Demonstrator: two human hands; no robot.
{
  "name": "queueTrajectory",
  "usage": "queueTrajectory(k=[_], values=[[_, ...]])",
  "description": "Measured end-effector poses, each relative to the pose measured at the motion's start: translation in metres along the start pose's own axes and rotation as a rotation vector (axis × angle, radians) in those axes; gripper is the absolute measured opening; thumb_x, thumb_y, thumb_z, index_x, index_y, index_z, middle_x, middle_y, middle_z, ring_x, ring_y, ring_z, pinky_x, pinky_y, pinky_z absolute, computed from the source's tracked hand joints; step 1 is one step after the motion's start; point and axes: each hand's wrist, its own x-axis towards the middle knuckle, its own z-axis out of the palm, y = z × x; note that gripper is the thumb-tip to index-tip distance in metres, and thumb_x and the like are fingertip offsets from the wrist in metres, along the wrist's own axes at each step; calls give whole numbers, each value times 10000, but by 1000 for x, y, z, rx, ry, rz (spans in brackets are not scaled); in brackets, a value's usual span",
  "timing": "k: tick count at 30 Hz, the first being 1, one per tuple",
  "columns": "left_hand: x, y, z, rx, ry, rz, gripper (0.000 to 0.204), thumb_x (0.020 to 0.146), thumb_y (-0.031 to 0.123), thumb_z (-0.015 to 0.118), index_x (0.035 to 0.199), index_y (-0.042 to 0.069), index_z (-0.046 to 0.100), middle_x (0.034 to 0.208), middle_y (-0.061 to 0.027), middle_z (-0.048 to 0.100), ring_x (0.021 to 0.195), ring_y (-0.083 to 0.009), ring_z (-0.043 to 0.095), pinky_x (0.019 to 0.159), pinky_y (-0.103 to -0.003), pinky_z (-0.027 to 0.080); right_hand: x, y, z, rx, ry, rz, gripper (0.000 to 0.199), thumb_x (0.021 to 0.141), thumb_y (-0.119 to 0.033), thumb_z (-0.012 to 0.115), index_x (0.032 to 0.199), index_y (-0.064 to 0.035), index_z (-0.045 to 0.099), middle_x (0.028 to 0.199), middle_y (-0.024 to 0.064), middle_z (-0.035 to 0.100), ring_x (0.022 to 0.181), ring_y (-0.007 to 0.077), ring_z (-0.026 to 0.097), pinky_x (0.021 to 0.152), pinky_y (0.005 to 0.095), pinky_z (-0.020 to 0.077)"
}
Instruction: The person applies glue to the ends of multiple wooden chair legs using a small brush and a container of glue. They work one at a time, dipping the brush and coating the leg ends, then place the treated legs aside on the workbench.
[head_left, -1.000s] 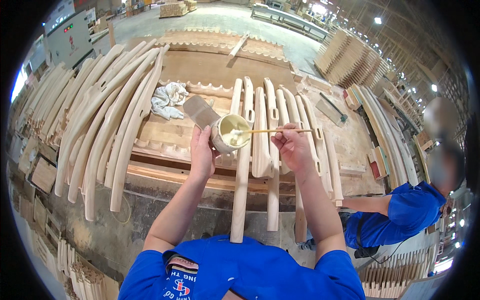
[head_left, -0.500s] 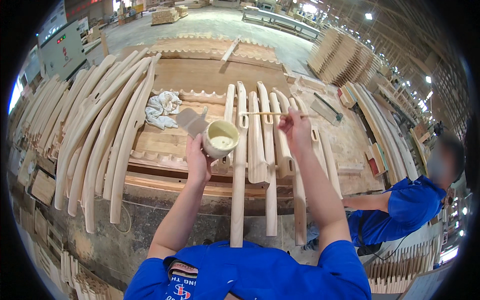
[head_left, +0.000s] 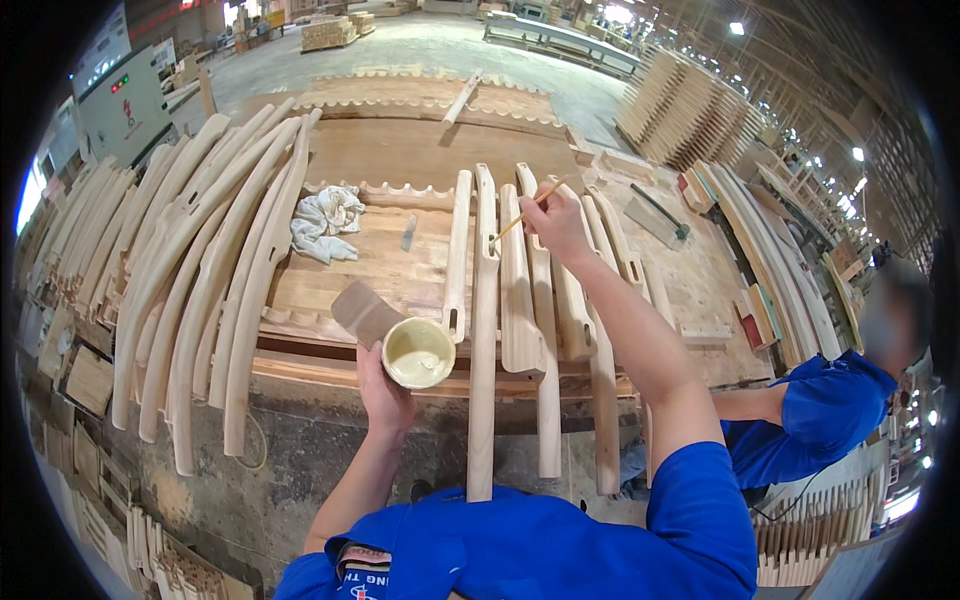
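Observation:
My left hand (head_left: 384, 392) is closed around a pale cup (head_left: 402, 338) with creamy, glue-like stuff inside. A flat brown piece (head_left: 364, 312), perhaps sandpaper, sticks out beside the cup at the same hand. Between the fingers of my right hand (head_left: 558, 222) is a thin wooden stick (head_left: 514, 223), slanting down to the left. Its tip is at the slot near the far end of a long wooden bar (head_left: 482, 370). Several similar slotted wooden bars (head_left: 518, 320) lie side by side, their near ends jutting over the bench edge.
Curved wooden parts (head_left: 215, 250) are stacked at the left. On the bench (head_left: 400, 275) lie a white rag (head_left: 327, 222) and a small flat strip (head_left: 409, 232). A hammer-like tool (head_left: 660, 213) lies right. A co-worker in blue (head_left: 830, 410) stands at the right.
The cup has come nearer to me and tilted so its inside shows more. My right hand has moved away and left, and the stick now slants down with its tip at the slot.

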Motion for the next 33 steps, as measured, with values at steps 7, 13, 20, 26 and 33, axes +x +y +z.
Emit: queueTrajectory(k=[7,13,20,26,33], values=[[-1,8,-13,12,79,7,401,979,199,378,1357,67,355,1262,-79,505,1152,-187,520,976,-347,423,25,-15,2,-184,-195,-24,245,891,-204,553,764,2,516,596,134,600,520,198,639,527,325,504],[-2,12,-12,47,93,0,439,977,213,396,1392,86,333,1283,-66,497,1160,-182,517,972,-341,423,26,-6,13,-123,-281,-91,233,889,-200,552,777,4,533,620,133,610,523,197,641,529,330,502],[2,7,-12,38,120,-15,415,975,205,405,1367,82,355,1271,-65,501,1156,-180,521,964,-344,432,30,-19,3,-82,-218,-58,213,902,-197,556,785,-22,527,621,74,603,544,137,630,544,291,490],[4,5,-6,49,87,-40,377,974,199,401,1327,70,376,1244,-71,514,1146,-181,525,966,-348,432,31,-10,-9,2,-369,143,239,892,-219,609,774,-21,546,622,70,592,530,129,618,543,306,491],[4,1,-6,45,78,-44,386,979,193,380,1342,63,357,1245,-87,509,1154,-189,521,968,-353,433,37,-16,-9,-501,-278,-301,301,842,-239,691,728,-18,520,625,85,596,568,229,599,560,322,472]])
